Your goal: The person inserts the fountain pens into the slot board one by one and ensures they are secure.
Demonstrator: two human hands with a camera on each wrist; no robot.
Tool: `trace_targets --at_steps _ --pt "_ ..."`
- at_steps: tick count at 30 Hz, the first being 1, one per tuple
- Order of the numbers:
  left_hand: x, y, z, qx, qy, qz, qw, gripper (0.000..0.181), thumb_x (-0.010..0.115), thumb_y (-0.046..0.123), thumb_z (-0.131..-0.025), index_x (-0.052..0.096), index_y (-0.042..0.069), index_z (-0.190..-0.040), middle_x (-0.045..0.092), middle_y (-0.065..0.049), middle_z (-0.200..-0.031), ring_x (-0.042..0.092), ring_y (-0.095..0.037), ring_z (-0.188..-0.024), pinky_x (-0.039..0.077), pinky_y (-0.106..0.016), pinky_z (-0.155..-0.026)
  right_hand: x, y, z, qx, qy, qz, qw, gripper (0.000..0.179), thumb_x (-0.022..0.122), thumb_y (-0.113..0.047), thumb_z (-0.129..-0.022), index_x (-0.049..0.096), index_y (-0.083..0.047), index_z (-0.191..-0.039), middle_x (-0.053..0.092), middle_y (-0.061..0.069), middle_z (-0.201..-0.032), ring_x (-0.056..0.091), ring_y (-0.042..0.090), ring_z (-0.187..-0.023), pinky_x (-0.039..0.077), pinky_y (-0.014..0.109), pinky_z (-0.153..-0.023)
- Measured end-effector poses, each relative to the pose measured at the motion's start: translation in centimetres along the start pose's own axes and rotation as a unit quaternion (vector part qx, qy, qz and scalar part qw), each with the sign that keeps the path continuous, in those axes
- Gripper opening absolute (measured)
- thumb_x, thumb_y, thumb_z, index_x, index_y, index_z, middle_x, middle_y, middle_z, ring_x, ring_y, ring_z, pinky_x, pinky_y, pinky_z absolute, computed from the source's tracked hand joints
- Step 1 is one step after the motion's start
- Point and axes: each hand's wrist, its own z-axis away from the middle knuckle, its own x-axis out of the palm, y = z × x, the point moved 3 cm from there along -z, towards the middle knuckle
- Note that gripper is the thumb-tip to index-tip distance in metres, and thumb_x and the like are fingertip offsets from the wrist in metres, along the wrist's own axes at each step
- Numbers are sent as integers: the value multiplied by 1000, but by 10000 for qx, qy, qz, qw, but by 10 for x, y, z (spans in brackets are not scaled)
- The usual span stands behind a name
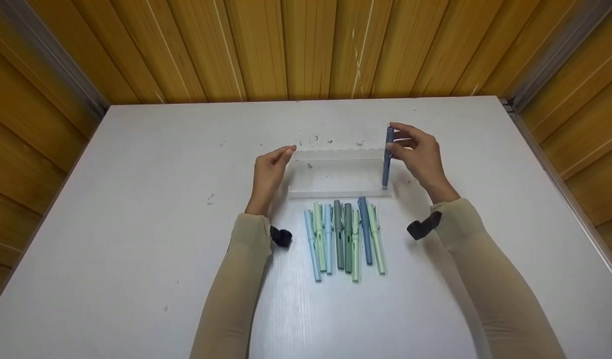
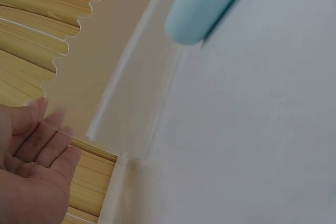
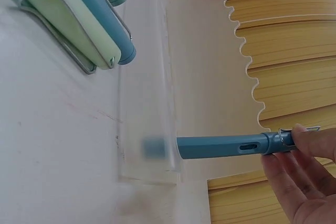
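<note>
A translucent plastic stand (image 1: 336, 174) with a scalloped upper edge is on the table in the head view. My left hand (image 1: 269, 174) pinches the left end of that edge between thumb and fingers. At the right end, my right hand (image 1: 421, 155) holds a dark blue pen (image 1: 387, 162) upright by its capped upper part. The lower tip of this pen (image 3: 220, 147) shows blurred through the stand's frosted front strip (image 3: 144, 103) in the right wrist view. In front of the stand, several capped pens (image 1: 340, 234) in light blue, light green, dark green and blue lie roughly side by side.
The white table (image 1: 136, 239) reaches back to a yellow wood-grain wall (image 1: 306, 50), with more panelling on both sides. Small dark marks (image 1: 316, 138) dot the tabletop behind the stand. Each wrist carries a black camera (image 1: 424, 225).
</note>
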Motion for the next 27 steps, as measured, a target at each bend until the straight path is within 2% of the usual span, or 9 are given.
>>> trace_targets --at_steps 8,17,23,27 --pt "0 2 2 44 -35 96 9999 31 59 29 -95 69 9 -118 67 -4 -124 56 -17 -125 43 -32 -107 1 5 -1 -37 -29 200 9998 47 65 -8 -91 55 -16 -137 61 12 -121 63 19 -107 55 18 -81" --pt "0 2 1 114 -50 86 9999 32 60 29 -95 69 8 -117 67 -5 -123 57 -18 -124 43 -32 -107 2 7 -3 174 -75 348 9992 50 63 -9 -93 52 -22 -139 60 12 -124 63 21 -109 54 19 -83" --pt "-1 1 0 59 -36 56 10000 32 59 30 -95 69 9 -117 67 -4 -123 57 -18 -124 43 -32 -107 4 8 -4 189 -52 424 9989 51 62 -9 -93 49 -23 -141 60 12 -125 62 21 -109 54 17 -83" --pt "0 1 0 -8 4 -11 10000 32 59 30 -95 69 10 -117 67 -4 -123 57 -18 -124 43 -32 -107 5 9 -3 187 -46 461 9987 53 62 -9 -94 47 -23 -143 60 12 -125 62 22 -110 53 20 -86"
